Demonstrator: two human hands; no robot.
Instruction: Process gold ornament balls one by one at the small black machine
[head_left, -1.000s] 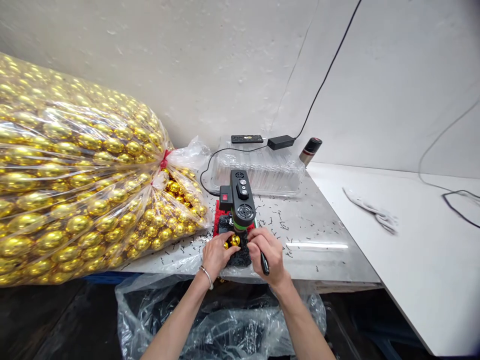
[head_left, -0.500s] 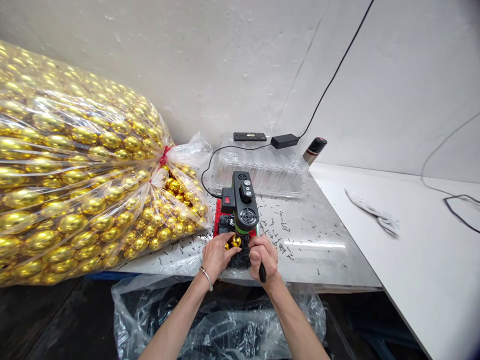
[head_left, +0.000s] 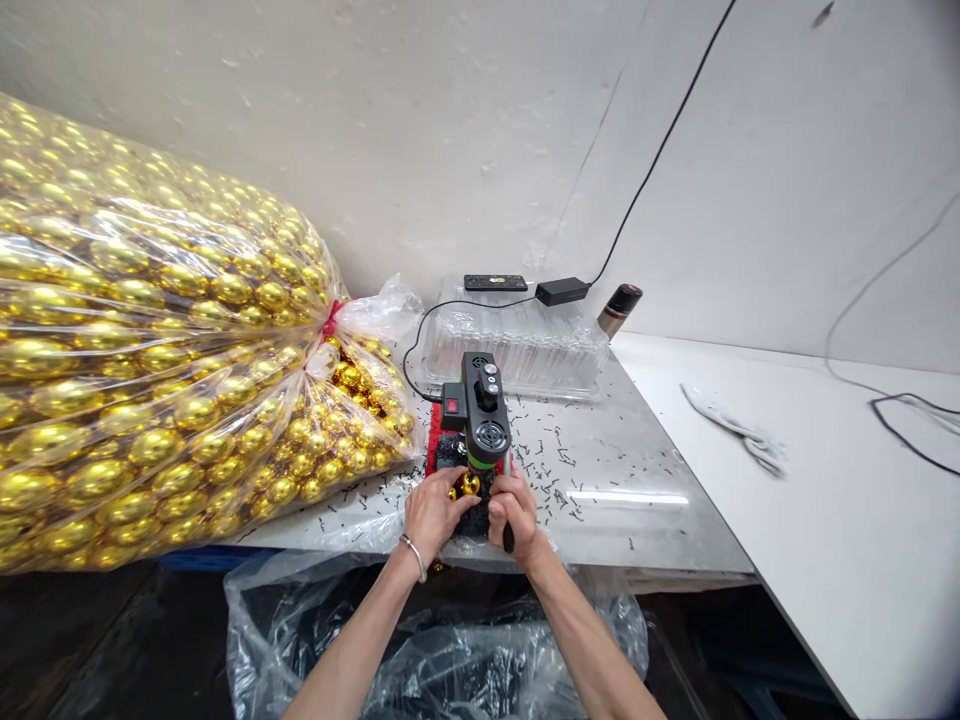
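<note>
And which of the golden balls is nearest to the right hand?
The clearly visible ball between the left hand and the right hand; the neighbouring ball, partly hidden, sits farther left, and the bagged balls farther still.

This looks to us like a small workshop.
We tell by the black powered machine (head_left: 486, 405) on the grey counter (head_left: 637, 530), the dark scraps (head_left: 565, 460) strewn around it, the clear sack (head_left: 217, 340) of gold balls (head_left: 156, 448) beside it, and the scuffed wall (head_left: 450, 130) behind.

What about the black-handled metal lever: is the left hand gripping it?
No: the right hand grips that lever, while the left hand holds a shiny gold ball.
</note>
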